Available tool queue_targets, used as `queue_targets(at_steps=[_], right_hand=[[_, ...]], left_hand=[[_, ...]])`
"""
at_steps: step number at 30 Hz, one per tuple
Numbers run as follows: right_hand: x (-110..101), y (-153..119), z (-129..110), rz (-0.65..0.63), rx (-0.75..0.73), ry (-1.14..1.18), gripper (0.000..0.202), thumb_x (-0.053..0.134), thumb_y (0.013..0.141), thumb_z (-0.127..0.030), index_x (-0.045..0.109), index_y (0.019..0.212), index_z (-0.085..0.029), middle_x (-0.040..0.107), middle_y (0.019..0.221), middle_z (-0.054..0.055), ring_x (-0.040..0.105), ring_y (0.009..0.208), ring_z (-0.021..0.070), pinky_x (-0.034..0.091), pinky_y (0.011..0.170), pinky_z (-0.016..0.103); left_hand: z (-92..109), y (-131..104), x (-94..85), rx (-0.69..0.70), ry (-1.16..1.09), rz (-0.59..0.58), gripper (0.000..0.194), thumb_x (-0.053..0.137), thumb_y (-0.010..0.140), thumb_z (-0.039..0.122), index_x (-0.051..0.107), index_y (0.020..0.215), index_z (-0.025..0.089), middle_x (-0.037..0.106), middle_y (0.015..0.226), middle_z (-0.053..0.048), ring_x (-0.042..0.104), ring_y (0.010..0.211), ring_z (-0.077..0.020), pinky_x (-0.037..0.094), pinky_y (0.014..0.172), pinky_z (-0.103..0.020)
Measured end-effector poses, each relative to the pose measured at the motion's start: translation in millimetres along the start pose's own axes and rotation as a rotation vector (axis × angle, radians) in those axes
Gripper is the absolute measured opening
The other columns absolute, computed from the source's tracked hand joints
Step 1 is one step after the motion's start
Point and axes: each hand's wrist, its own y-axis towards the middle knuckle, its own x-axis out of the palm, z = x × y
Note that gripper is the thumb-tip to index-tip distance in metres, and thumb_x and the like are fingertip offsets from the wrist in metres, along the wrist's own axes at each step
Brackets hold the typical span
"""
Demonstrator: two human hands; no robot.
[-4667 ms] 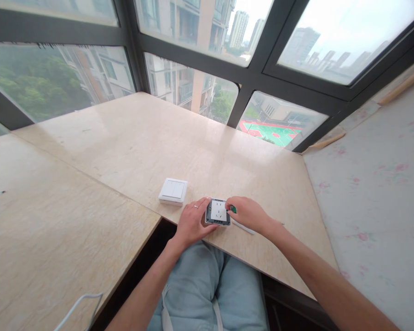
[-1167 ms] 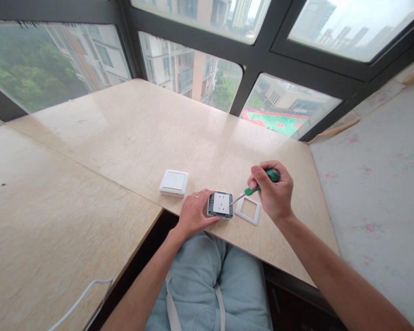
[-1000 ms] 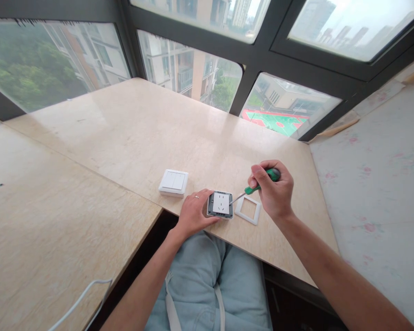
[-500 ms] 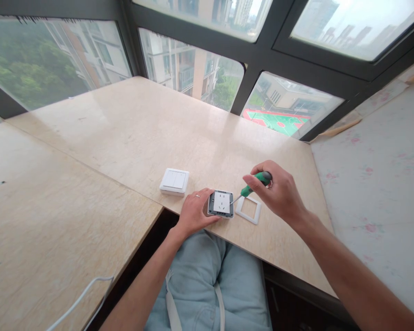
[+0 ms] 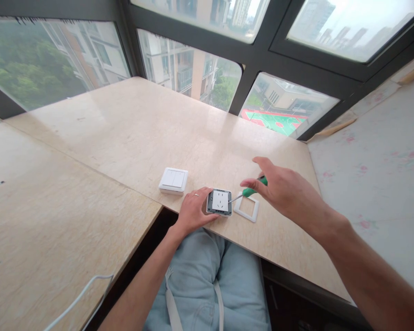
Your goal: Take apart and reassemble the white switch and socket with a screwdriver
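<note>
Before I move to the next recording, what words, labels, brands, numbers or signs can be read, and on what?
None can be read.
White switch: any marking is too small to make out.
Socket: no legible lettering; any is too small.
Green screwdriver handle: partly hidden by the right hand, no legible brand.

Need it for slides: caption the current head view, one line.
Left hand grips a socket, right hand on a screwdriver angled to its edge, white frame alongside.
</note>
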Motion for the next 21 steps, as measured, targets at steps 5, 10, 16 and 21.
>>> queue_targets(at_steps=[5, 10, 16, 21], right_hand=[[-7, 6, 2, -0.082, -0.112, -0.039, 0.021, 0.071, 0.088, -0.040, 0.066, 0.100, -0.023, 0.071, 0.080, 0.006, 0.069, 0.076, 0.0259, 0.049, 0.065, 0.034], [-8, 6, 6, -0.188, -0.283, 0.203, 0.035, 0.073, 0.086, -0.034, 0.063, 0.118, -0.025, 0.069, 0.118, 0.009, 0.068, 0.102, 0.0263, 0.054, 0.090, 0.040], [-1, 6, 0, -0.097, -0.109, 0.139, 0.038, 0.065, 0.093, -0.045, 0.062, 0.122, -0.023, 0.077, 0.095, 0.007, 0.072, 0.077, 0.0236, 0.055, 0.068, 0.035], [-6, 5, 1, -0.055, -0.111, 0.136, 0.027, 0.062, 0.095, -0.042, 0.066, 0.113, -0.022, 0.077, 0.088, 0.005, 0.072, 0.072, 0.0215, 0.052, 0.066, 0.032]], left_hand=[[0, 0, -0.6, -0.001, -0.005, -0.002, 0.079, 0.083, 0.072, 0.048, 0.048, 0.140, 0.026, 0.058, 0.144, -0.011, 0.055, 0.130, -0.0340, 0.044, 0.105, -0.049], [1, 0, -0.1, 0.000, -0.004, 0.004, 0.079, 0.083, 0.072, 0.048, 0.048, 0.140, 0.027, 0.058, 0.144, -0.011, 0.055, 0.130, -0.0339, 0.043, 0.106, -0.049], [-1, 0, 0.8, -0.002, -0.015, 0.002, 0.080, 0.083, 0.071, 0.049, 0.048, 0.140, 0.028, 0.057, 0.144, -0.011, 0.054, 0.131, -0.0342, 0.043, 0.108, -0.050], [-1, 0, 0.7, 0.002, -0.010, 0.007, 0.081, 0.084, 0.071, 0.048, 0.049, 0.140, 0.026, 0.057, 0.144, -0.012, 0.054, 0.132, -0.0341, 0.043, 0.108, -0.050]])
